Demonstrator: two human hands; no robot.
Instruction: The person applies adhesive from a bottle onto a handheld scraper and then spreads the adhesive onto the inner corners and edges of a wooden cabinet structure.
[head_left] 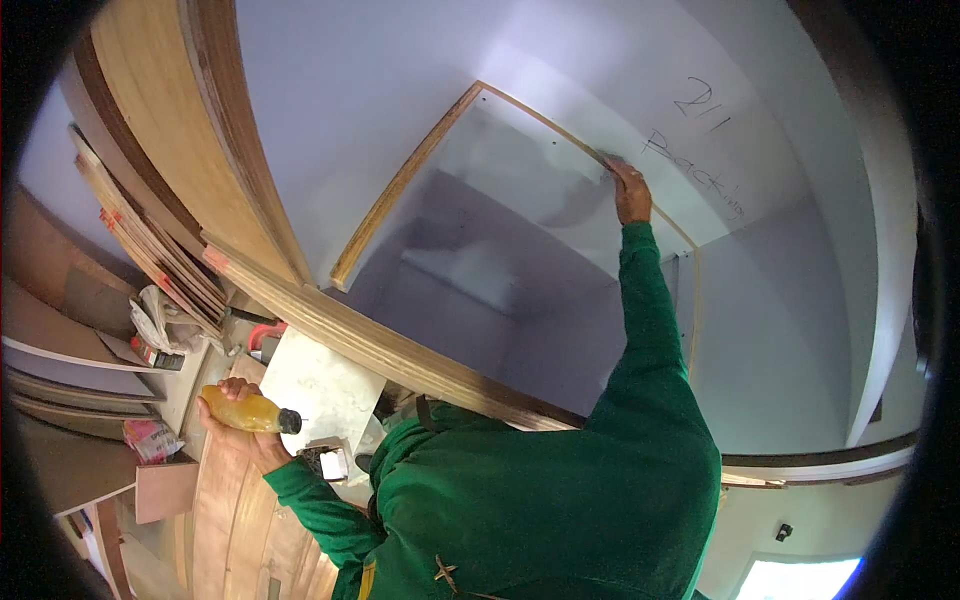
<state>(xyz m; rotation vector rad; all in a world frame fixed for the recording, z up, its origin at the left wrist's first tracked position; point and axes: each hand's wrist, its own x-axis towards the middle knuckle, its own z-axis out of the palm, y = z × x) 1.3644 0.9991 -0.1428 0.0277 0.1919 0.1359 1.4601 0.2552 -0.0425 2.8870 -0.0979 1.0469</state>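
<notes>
My left hand (262,450) is wrapped round a clear squeeze bottle (238,410) of yellow-brown liquid, probably glue. The bottle lies tilted nearly level, its black cap (289,421) and thin nozzle turned to the right. Stretched out far ahead, my right hand (631,192) rests its extended fingers against the narrow wooden edge strip (535,112) of a pale cabinet-like box. Whether anything small lies under those fingers, I cannot tell. A thicker wooden edge (405,185) runs down the box's left side, around a recessed grey interior (455,255).
Curved-looking wood boards (160,80) stand along the left. Below them are stacked strips (150,235), a plastic bag (158,318) and sheet panels (70,440). A white board (318,385) lies near a small open box (326,460). Dark handwriting marks the pale panel (745,120) at upper right.
</notes>
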